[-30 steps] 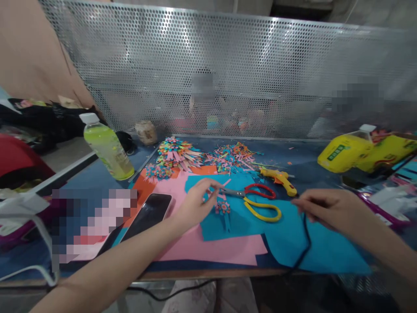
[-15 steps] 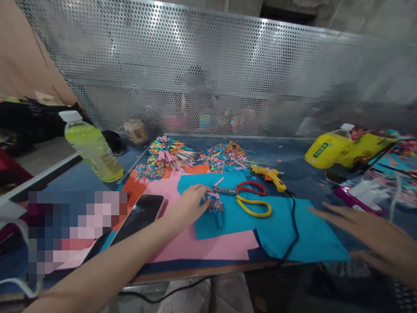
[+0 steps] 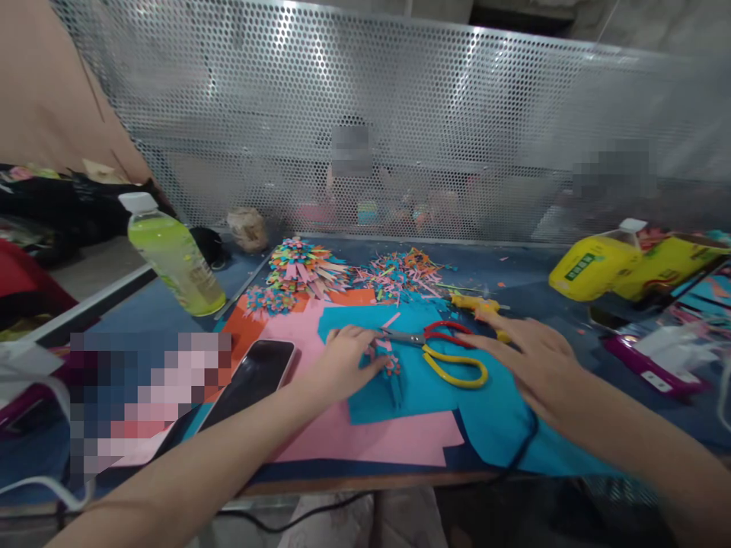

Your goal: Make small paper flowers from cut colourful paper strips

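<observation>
My left hand [image 3: 349, 358] rests on the blue sheet [image 3: 416, 396] with its fingers curled in. It is closed on a small bunch of rolled paper strips [image 3: 391, 367], pink and orange at the tips with blue tails; the fingers partly hide it. My right hand [image 3: 537, 361] hangs open over the right side of the blue sheet, fingers stretched towards the scissors and the glue gun. The scissors [image 3: 448, 354], with one red and one yellow handle, lie with their blades near my left fingertips. Behind my right fingers the yellow glue gun [image 3: 477, 304] is partly covered.
Coloured paper-strip bundles [image 3: 302, 266] and loose scraps [image 3: 403, 274] lie at the back. A phone [image 3: 251, 384] and a drink bottle [image 3: 174, 255] are to the left, a yellow bottle [image 3: 588, 266] to the right. A perforated metal screen [image 3: 400, 91] stands behind, with people beyond it.
My right hand has moved left and forward from the right edge, now over the blue sheet near the glue gun and scissors. My left hand stays at the small bunch. The view has shifted slightly.
</observation>
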`<state>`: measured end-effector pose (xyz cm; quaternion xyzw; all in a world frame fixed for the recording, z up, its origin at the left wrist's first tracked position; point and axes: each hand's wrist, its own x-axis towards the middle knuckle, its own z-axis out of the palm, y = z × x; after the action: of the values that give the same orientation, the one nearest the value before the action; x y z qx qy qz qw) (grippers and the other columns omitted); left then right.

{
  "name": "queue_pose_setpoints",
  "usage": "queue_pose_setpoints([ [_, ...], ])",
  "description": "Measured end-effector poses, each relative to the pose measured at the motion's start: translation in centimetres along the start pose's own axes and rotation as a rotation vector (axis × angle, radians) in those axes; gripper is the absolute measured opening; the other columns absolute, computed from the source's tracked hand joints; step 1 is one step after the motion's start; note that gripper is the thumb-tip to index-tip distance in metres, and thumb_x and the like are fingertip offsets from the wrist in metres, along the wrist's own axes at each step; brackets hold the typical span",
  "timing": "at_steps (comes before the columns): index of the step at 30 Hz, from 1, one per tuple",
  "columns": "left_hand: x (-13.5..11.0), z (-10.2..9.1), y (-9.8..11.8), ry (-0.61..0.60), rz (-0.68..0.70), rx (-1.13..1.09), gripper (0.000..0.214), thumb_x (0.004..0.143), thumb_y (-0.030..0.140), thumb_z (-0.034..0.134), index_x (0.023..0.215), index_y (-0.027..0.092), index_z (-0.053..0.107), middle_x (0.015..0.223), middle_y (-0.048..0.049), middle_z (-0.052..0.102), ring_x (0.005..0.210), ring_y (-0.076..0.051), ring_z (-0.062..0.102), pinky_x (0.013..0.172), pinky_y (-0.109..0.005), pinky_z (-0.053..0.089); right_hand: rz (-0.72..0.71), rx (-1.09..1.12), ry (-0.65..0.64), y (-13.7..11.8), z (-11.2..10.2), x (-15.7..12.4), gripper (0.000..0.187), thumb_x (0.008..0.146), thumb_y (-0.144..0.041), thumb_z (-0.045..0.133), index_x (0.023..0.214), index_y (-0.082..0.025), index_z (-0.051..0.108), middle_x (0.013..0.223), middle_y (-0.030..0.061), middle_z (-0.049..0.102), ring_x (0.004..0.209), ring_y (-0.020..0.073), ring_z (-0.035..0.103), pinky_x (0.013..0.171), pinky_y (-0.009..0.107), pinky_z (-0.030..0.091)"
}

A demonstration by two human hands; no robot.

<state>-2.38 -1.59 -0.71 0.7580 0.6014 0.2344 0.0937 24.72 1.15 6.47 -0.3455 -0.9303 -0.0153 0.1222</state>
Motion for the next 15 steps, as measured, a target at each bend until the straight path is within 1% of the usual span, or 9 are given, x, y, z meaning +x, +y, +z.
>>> queue_pose_setpoints([
  [2, 0.0, 0.2, 0.2, -0.016, 0.031, 0.026, 0.037, 0.074, 0.044, 0.054, 0.104, 0.022, 0.057, 0.092, -0.0052, 0.063, 0.095, -0.026, 0.052, 0.081, -0.041, 0.035, -0.008, 0.039, -0.061, -0.6, 0.2, 1.2, 0.031, 0.077, -0.013, 0.034, 0.088, -0.022, 0.061, 0.086, 0.0075, 0.062, 0.086, 0.0229, 0.055, 0.077, 0.037, 0.041],
  [4, 0.0, 0.5, 0.3, -0.045, 0.051, 0.042, 0.040, 0.070, 0.042, 0.059, 0.103, 0.021, 0.057, 0.095, -0.0069, 0.063, 0.097, -0.028, 0.051, 0.082, -0.043, 0.034, 0.017, 0.033, -0.126, -1.2, 0.1, 2.0, 0.027, 0.073, -0.008, 0.035, 0.072, -0.019, 0.059, 0.073, 0.0062, 0.059, 0.074, 0.0198, 0.054, 0.068, 0.033, 0.040],
  [6, 0.0, 0.5, 0.3, -0.056, 0.043, 0.021, 0.040, 0.067, 0.035, 0.064, 0.104, 0.021, 0.057, 0.098, -0.0079, 0.062, 0.099, -0.029, 0.050, 0.083, -0.045, 0.033, 0.044, 0.004, -0.165, -1.6, -0.3, 2.2, 0.019, 0.076, -0.014, 0.040, 0.065, -0.018, 0.054, 0.068, 0.0048, 0.055, 0.066, 0.0176, 0.051, 0.062, 0.030, 0.038],
  [7, 0.0, 0.5, 0.3, -0.047, 0.035, -0.015, 0.040, 0.066, 0.031, 0.065, 0.104, 0.021, 0.057, 0.100, -0.0079, 0.061, 0.100, -0.029, 0.050, 0.084, -0.045, 0.034, 0.058, -0.005, -0.153, -1.7, -0.6, 2.0, 0.017, 0.078, -0.022, 0.042, 0.064, -0.019, 0.052, 0.067, 0.0039, 0.053, 0.063, 0.0165, 0.049, 0.059, 0.029, 0.037],
  [8, 0.1, 0.4, 0.2, -0.031, 0.026, -0.073, 0.040, 0.066, 0.028, 0.065, 0.105, 0.022, 0.056, 0.100, -0.0074, 0.060, 0.099, -0.027, 0.050, 0.084, -0.043, 0.036, 0.082, -0.003, -0.112, -1.7, -1.0, 1.8, 0.021, 0.080, -0.031, 0.043, 0.063, -0.019, 0.048, 0.066, 0.0031, 0.051, 0.061, 0.0155, 0.048, 0.057, 0.028, 0.036],
  [9, 0.1, 0.3, 0.2, -0.013, 0.016, -0.152, 0.040, 0.067, 0.024, 0.064, 0.106, 0.022, 0.055, 0.099, -0.0066, 0.059, 0.096, -0.024, 0.052, 0.082, -0.039, 0.038, 0.122, 0.000, -0.029, -1.6, -1.5, 1.4, 0.027, 0.082, -0.039, 0.042, 0.062, -0.020, 0.045, 0.063, 0.0019, 0.050, 0.058, 0.0145, 0.047, 0.055, 0.027, 0.035],
  [12, 0.1, 0.1, 0.2, 0.005, -0.051, -0.440, 0.039, 0.069, 0.017, 0.060, 0.107, 0.021, 0.051, 0.091, -0.0034, 0.057, 0.081, -0.015, 0.056, 0.068, -0.027, 0.045, 0.285, -0.020, 0.242, -0.7, -2.8, 0.1, 0.037, 0.085, -0.047, 0.029, 0.058, -0.022, 0.034, 0.052, -0.0012, 0.041, 0.046, 0.0128, 0.042, 0.048, 0.026, 0.032],
  [13, 0.1, 0.1, 0.2, -0.001, -0.083, -0.517, 0.039, 0.069, 0.016, 0.060, 0.106, 0.021, 0.051, 0.090, -0.0025, 0.057, 0.076, -0.013, 0.057, 0.064, -0.024, 0.045, 0.332, -0.041, 0.286, -0.2, -3.1, -0.5, 0.038, 0.084, -0.050, 0.027, 0.059, -0.023, 0.032, 0.050, -0.0017, 0.039, 0.044, 0.0130, 0.041, 0.045, 0.026, 0.031],
  [15, 0.1, 0.0, 0.3, -0.010, -0.133, -0.611, 0.038, 0.067, 0.015, 0.061, 0.104, 0.020, 0.051, 0.091, -0.0022, 0.057, 0.070, -0.011, 0.057, 0.058, -0.022, 0.046, 0.423, -0.063, 0.287, 1.0, -3.1, -2.0, 0.035, 0.081, -0.054, 0.029, 0.063, -0.025, 0.033, 0.050, -0.0019, 0.039, 0.041, 0.0137, 0.040, 0.041, 0.026, 0.030],
])
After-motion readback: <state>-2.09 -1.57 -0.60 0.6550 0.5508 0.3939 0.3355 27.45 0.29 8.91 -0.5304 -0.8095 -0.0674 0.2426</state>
